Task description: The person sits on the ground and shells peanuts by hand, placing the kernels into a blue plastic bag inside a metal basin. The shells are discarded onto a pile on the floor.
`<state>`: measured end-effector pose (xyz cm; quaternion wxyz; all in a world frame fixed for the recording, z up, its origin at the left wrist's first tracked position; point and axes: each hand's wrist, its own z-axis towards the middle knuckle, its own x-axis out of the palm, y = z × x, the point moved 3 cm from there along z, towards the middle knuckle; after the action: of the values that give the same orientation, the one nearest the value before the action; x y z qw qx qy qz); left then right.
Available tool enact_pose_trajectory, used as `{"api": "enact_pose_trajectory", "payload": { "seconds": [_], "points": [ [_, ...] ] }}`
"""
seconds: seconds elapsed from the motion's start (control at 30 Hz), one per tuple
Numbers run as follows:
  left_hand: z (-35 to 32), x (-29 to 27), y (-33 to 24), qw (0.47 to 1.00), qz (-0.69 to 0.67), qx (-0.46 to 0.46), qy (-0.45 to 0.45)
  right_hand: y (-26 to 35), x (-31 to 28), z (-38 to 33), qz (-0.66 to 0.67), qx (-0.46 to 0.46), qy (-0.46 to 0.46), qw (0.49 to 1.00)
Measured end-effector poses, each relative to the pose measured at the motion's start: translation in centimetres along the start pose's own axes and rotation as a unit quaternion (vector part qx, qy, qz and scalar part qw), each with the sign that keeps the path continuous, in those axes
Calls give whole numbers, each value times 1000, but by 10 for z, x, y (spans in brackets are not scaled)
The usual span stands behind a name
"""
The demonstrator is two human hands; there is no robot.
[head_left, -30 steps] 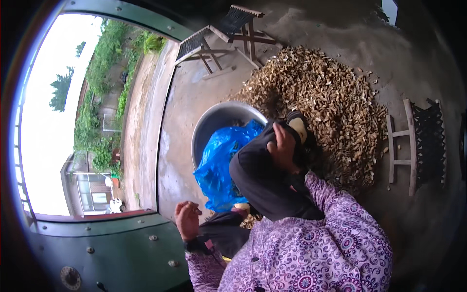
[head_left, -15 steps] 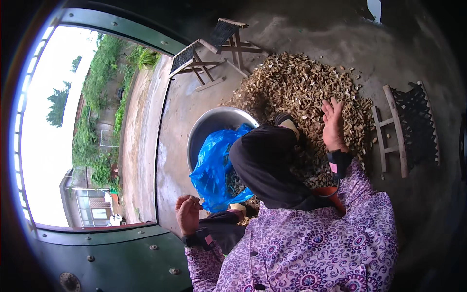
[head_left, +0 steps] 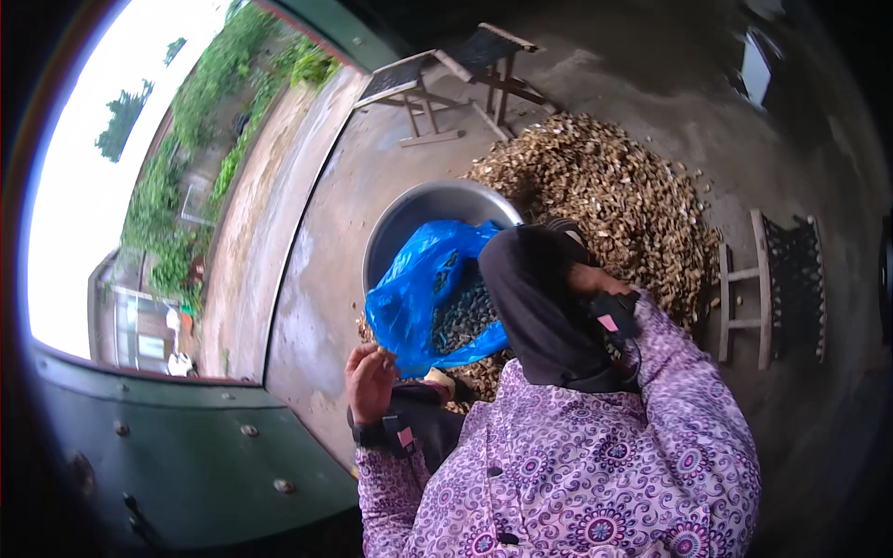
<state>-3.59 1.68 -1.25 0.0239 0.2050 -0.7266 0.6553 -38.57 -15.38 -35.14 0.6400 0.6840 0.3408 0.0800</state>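
1. The left hand (head_left: 370,381) is raised at the near left, just beside the near edge of the blue bag (head_left: 419,298); its fingers (head_left: 365,355) are curled narrow, and whether they pinch anything is too small to tell.
2. The right hand (head_left: 588,279) is lifted up against the dark head cloth (head_left: 535,307), mostly hidden behind it; I cannot tell whether its fingers are spread or closed.
3. The blue bag lies open in the round metal basin (head_left: 414,214), with small dark pieces showing inside its mouth.
4. The basin stands on the concrete floor (head_left: 316,279), touching the left edge of a big heap of brown shells (head_left: 614,195).
5. Both forearms wear a purple flowered sleeve (head_left: 670,372) with a dark cuff at the wrist.
6. Far behind the heap stand two low wooden stools (head_left: 446,74); another wooden stool (head_left: 767,288) lies to the right of the heap.
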Motion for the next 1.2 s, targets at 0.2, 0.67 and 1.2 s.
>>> {"api": "enact_pose_trajectory", "payload": {
  "seconds": [0.2,0.67,1.2],
  "points": [
    [-5,-18,8,998,-49,-13,-22,250,-130,-92,-49,-178,-110,977],
    [57,23,30,994,64,-45,77,363,-126,-65,-75,-30,-4,997],
    [94,10,38,981,82,-107,140,357,23,45,-110,4,209,972]
  ]
}}
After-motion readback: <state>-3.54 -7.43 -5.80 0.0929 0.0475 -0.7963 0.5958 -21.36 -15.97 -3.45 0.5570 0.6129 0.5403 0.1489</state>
